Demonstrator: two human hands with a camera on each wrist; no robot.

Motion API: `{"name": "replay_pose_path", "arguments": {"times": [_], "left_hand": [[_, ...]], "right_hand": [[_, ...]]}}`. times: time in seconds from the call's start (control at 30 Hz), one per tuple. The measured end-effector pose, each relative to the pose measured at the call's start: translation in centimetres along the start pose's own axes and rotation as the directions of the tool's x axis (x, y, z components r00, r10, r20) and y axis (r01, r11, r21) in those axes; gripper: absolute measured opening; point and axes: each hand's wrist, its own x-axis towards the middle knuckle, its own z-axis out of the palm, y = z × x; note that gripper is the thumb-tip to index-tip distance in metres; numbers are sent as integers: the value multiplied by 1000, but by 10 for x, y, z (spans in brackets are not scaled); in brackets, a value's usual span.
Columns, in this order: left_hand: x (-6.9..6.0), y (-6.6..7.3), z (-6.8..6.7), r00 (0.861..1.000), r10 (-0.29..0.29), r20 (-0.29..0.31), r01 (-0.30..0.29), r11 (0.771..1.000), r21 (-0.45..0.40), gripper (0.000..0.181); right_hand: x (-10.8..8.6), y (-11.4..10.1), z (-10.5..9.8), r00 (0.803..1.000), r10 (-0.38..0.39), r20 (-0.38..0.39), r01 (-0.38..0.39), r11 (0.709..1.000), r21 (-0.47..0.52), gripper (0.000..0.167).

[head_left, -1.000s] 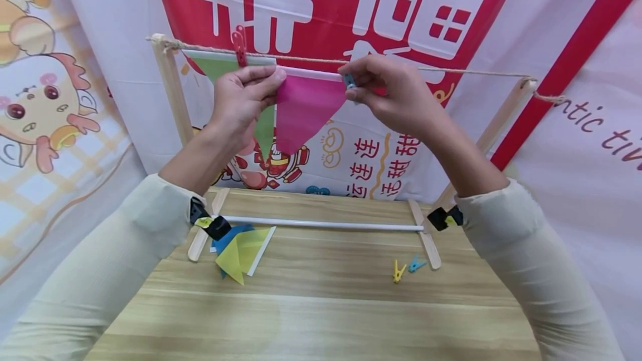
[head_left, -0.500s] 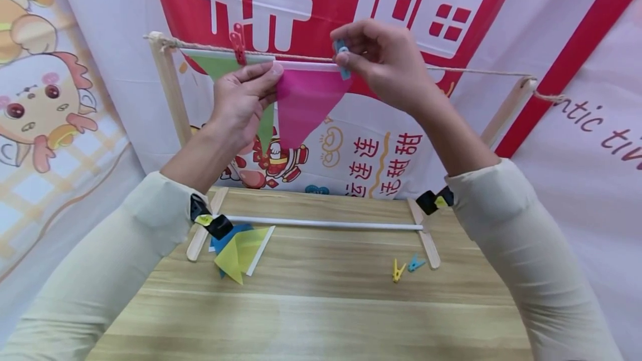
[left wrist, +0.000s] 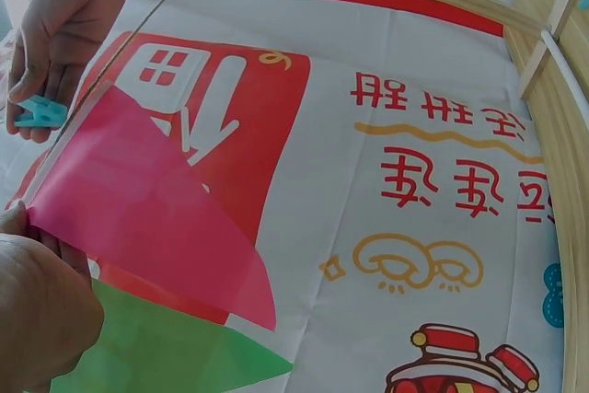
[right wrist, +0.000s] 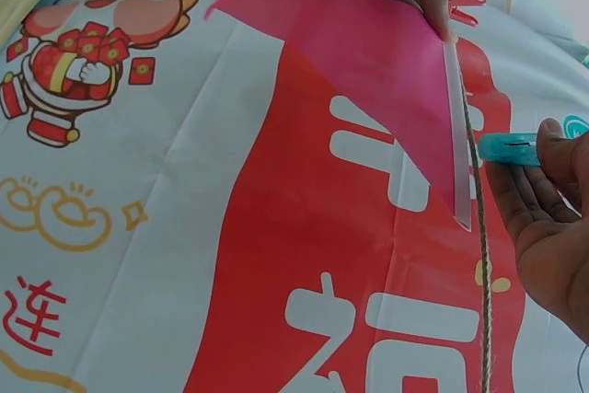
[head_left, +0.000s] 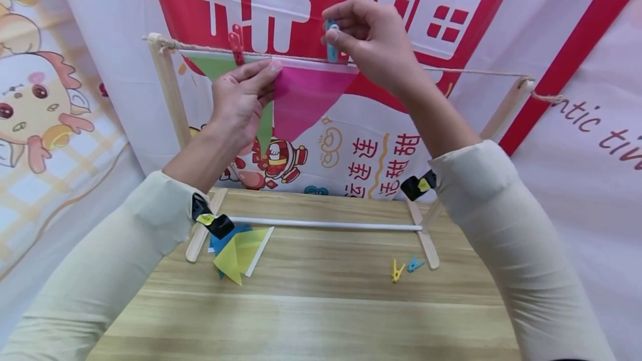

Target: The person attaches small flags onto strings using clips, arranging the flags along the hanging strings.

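My left hand [head_left: 239, 102] pinches the upper left corner of a pink triangular pennant [head_left: 313, 93] at a twine rope [head_left: 466, 72]. The pennant's white top strip lies along the rope. Between thumb and fingers of my right hand [head_left: 378, 43] is a blue clothespin [head_left: 331, 46], held upright over the strip's middle. Seen from the right wrist, the clothespin's tip is right beside the rope [right wrist: 483, 273]; whether it touches is unclear. To the left hangs a green pennant [head_left: 213, 64], partly covered by my left hand, with a red clothespin [head_left: 236, 43] on its top edge.
Wooden posts [head_left: 169, 93] at both sides carry the rope, joined low down by a white rod [head_left: 321, 223]. On the wooden table [head_left: 321, 322] lie yellow [head_left: 243, 252] and blue pennants [head_left: 228, 234], left, and a yellow [head_left: 397, 271] and a blue clothespin [head_left: 414, 263], right. A printed cloth hangs behind.
My right hand has gone up and left with the blue clothespin, from the pink pennant's right corner to above its top edge. The pennant has risen slightly to the rope; my left hand stays about put.
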Motion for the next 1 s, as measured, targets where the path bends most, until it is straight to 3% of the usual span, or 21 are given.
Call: {"name": "replay_pose_path", "arguments": {"times": [0.27, 0.47, 0.73, 0.83, 1.0], "left_hand": [[2, -4, 3, 1000, -7, -2, 7, 999, -33, 30], [3, -6, 4, 1000, -15, -17, 14, 999, -45, 29], [5, -7, 1, 1000, -5, -21, 4, 998, -57, 28], [6, -7, 1, 1000, -12, -21, 11, 998, -57, 29], [7, -8, 1, 1000, -11, -21, 9, 998, -64, 30]], "right_hand": [[11, -2, 8, 999, 18, -43, -18, 1000, 16, 36], [18, -8, 17, 993, 84, -87, -73, 990, 120, 27], [28, -9, 25, 974, 204, -95, -175, 952, 252, 18], [30, -8, 26, 970, 230, -83, -203, 947, 250, 18], [30, -7, 27, 973, 223, -59, -210, 962, 177, 22]]}}
